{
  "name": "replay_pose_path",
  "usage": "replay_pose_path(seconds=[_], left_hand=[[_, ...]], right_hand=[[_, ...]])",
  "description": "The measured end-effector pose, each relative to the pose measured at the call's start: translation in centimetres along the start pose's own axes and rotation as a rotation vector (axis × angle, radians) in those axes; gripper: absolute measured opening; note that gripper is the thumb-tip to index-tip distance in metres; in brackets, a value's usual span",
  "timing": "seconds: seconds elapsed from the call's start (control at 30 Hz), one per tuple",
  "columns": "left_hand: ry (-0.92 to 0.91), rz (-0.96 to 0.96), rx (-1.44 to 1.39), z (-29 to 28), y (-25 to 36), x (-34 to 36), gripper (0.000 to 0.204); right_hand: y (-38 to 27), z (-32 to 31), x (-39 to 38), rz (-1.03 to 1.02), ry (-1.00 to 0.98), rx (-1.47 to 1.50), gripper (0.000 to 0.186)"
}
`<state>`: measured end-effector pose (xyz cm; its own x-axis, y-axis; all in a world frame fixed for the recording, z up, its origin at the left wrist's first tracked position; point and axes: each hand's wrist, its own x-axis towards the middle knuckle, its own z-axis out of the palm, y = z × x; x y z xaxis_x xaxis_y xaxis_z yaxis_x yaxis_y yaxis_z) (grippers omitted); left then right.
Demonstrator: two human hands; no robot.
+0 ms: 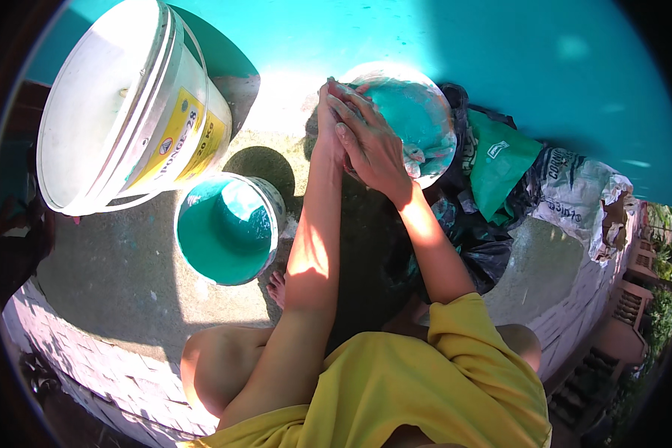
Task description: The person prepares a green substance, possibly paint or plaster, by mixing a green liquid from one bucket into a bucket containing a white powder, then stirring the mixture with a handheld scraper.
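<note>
Over the left rim of a round pale basin (446, 123), my two hands lie palm against palm. My left hand (326, 123) is mostly hidden under my right hand (373, 142), its fingers stretched forward. The right fingers rest flat along the left hand, with whitish residue on them. Anything between the palms is hidden. Teal liquid (396, 104) fills the basin, and pale, wet lumps (418, 155) that I cannot make out sit near its lower right rim. To the left of my forearms stands a smaller bucket (276, 205) coated inside with teal.
A large white bucket (101, 112) with a yellow label and wire handle stands at left. Black plastic bags (485, 257), a green packet (504, 160) and a torn white sack (579, 198) lie at right. A teal wall (575, 97) rises ahead; a brick edge (119, 373) curves behind.
</note>
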<state>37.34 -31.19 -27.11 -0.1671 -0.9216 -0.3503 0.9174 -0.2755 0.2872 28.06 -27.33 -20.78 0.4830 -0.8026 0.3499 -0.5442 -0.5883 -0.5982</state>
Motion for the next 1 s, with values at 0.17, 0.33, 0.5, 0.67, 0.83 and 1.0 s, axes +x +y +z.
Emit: replay_pose_path(seconds=[0.17, 0.33, 0.5, 0.67, 0.83, 1.0], left_hand=[[0.078, 0.010, -0.035, 0.6, 0.6, -0.6, 0.071], [0.199, 0.198, 0.130, 2.0, 1.0, -2.2, 0.061], [0.112, 0.120, 0.118, 2.5, 0.1, -1.6, 0.056], [0.020, 0.090, 0.018, 0.9, 0.4, -1.4, 0.054], [0.077, 0.093, 0.003, 1.5, 0.3, -1.6, 0.055], [0.137, 0.100, 0.023, 1.1, 0.3, -1.4, 0.058]], right_hand=[[-0.7, -0.9, -2.4, 0.054, -0.067, -0.011, 0.036], [7.2, -4.0, 0.2, 0.410, -0.184, -0.181, 0.033], [16.6, -1.1, 0.2, 0.541, -0.548, -0.525, 0.038], [12.5, -0.8, 0.6, 0.598, -0.377, -0.480, 0.054], [9.4, -3.2, 0.2, 0.622, -0.037, -0.322, 0.050], [6.4, -2.8, -1.8, 0.246, 0.012, -0.093, 0.048]])
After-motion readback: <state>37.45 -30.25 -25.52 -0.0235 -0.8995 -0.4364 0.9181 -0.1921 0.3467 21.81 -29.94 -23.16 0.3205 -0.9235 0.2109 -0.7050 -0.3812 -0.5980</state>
